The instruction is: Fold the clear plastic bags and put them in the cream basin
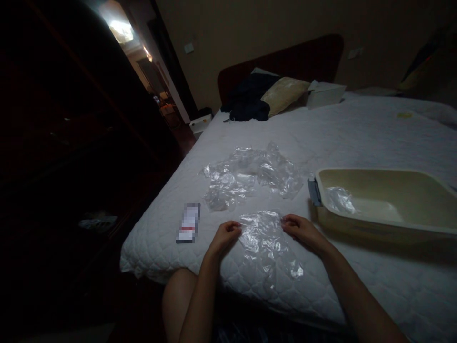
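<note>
A clear plastic bag (263, 238) is stretched between my two hands above the front edge of the bed, its lower end hanging crumpled. My left hand (228, 232) pinches its upper left corner. At the upper right corner, my right hand (297, 227) has its fingers closed on the same bag. Just beyond lies a loose heap of crumpled clear plastic bags (250, 174) on the white quilted bedding. To the right stands a cream plastic bin (385, 226) with a grey handle; one crumpled clear bag (340, 199) rests inside it at the left end.
A phone-like object (188, 224), blurred out, lies left of my left hand on the quilted bed (160, 228). Dark clothing (250, 95), a tan pillow (285, 95) and a white box (325, 94) sit by the headboard (285, 59). A lit doorway opens at the upper left.
</note>
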The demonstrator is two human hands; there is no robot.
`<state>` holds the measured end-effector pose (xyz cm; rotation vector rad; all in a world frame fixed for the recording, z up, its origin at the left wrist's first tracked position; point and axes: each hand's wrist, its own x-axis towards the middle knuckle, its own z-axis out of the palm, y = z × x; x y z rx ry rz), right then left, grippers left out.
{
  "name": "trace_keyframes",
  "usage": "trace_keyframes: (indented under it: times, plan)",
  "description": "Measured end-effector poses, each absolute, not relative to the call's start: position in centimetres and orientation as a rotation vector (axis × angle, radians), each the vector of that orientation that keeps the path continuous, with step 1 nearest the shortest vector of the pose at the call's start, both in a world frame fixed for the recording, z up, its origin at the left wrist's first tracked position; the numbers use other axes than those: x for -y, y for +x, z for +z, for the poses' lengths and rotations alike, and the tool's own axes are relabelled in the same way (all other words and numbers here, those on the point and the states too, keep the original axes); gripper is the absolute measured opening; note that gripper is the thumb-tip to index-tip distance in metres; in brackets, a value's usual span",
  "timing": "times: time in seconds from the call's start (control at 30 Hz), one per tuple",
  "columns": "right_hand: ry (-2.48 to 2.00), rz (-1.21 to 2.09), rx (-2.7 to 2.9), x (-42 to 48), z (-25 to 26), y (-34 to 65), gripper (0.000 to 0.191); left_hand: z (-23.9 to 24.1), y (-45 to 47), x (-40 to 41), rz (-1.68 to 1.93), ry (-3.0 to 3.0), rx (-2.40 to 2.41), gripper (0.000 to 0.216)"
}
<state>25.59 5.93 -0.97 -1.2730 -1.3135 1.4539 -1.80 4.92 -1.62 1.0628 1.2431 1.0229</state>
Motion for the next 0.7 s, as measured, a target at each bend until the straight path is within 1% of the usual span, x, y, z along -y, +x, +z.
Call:
trace_keyframes:
  times: [0.1, 0.23, 0.3, 0.53, 0.7]
  plan:
    - [-1.276, 1.387, 1.288, -5.84, -1.09, 25.39, 0.033, -2.16, -1.69, -5.03, 1.09, 1.116, -1.286, 0.024]
    - [-1.303, 1.293, 1.283, -5.84, -1.4, 25.42, 0.027, -2.22, -1.64, -4.87, 1.147, 1.194, -1.297, 0.019]
    - [-1.321, 1.261, 1.327, -5.88, -1.58, 25.53, 0.023, -2.04, -1.63, -4.71, 1.15, 1.198, -1.298, 0.02]
    - [-1.313, 1.22, 1.302, -5.91, -1.61, 25.57, 0.022, -1.51, -1.78, -4.23, 1.131, 1.11, -1.282, 0.027]
    - [-1.294, 1.186, 1.334, -5.81, -1.36, 25.63, 0.021, -1.65, -2.05, -4.28, 1.18, 1.241, -1.256, 0.015]
